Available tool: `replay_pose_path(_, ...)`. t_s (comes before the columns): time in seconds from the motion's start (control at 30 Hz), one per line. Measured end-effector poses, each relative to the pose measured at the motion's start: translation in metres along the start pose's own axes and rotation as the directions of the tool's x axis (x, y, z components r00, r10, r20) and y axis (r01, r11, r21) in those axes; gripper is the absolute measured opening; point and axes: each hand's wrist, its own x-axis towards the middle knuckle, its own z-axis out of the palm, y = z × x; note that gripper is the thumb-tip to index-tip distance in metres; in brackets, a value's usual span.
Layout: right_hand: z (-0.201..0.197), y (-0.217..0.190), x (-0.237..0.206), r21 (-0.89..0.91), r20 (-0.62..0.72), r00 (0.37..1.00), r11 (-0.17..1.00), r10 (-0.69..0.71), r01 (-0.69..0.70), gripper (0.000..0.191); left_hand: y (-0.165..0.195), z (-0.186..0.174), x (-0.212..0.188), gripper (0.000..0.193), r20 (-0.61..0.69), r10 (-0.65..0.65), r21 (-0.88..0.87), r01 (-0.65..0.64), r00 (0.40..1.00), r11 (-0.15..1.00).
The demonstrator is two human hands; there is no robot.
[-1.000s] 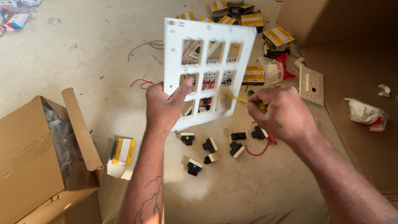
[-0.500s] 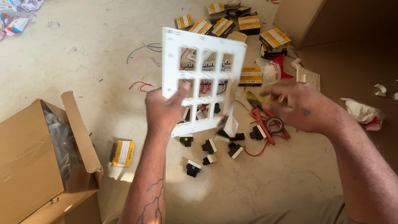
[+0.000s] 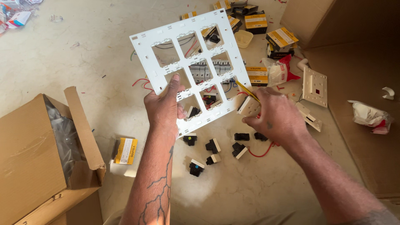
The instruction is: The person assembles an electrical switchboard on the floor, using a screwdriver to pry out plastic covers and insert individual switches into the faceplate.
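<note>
My left hand (image 3: 164,106) grips a white plastic switch plate (image 3: 166,46) with several rectangular cut-outs, held tilted above the floor by its lower edge. Some grey switch modules sit in its middle openings. My right hand (image 3: 273,116) is at the plate's lower right corner, holding a small cream switch module (image 3: 248,106) together with a yellow-handled tool (image 3: 246,89). Several loose black and cream switch modules (image 3: 213,146) lie on the floor below both hands.
An open brown cardboard box (image 3: 37,154) stands at the left. A small yellow carton (image 3: 125,150) lies beside it. More yellow and black cartons (image 3: 281,38) lie at the top, a cream socket plate (image 3: 315,86) at the right, and brown cardboard (image 3: 366,54) beyond.
The plate has tilted and risen toward the upper left. My right hand moved down to the plate's lower right corner and now holds a cream switch module with the tool.
</note>
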Motion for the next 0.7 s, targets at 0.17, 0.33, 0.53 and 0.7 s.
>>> replay_pose_path(0.17, -0.013, -0.001, -0.001, 0.194, 0.013, 0.999, 0.98, 0.036, -0.038, 0.066, -0.003, -0.001, 0.006, 0.035, -0.014, -0.003, -0.011, 0.003, 1.0, 1.0)
replay_pose_path(0.33, -0.021, 0.006, 0.001, 0.429, 0.174, 0.984, 0.896, 0.045, -0.117, 0.059, -0.01, -0.002, 0.009, 0.04, 0.001, -0.013, 0.022, 0.013, 1.0, 1.0)
replay_pose_path(0.53, -0.028, 0.017, 0.002, 0.369, 0.167, 0.981, 0.916, 0.1, -0.156, 0.067, -0.018, 0.0, 0.01, 0.038, 0.01, -0.13, -0.057, 0.131, 0.991, 0.99)
replay_pose_path(0.7, -0.029, 0.016, 0.003, 0.26, 0.113, 0.99, 0.959, 0.087, -0.114, 0.074, -0.026, 0.001, 0.014, 0.035, -0.041, -0.137, -0.09, 0.133, 0.99, 0.987)
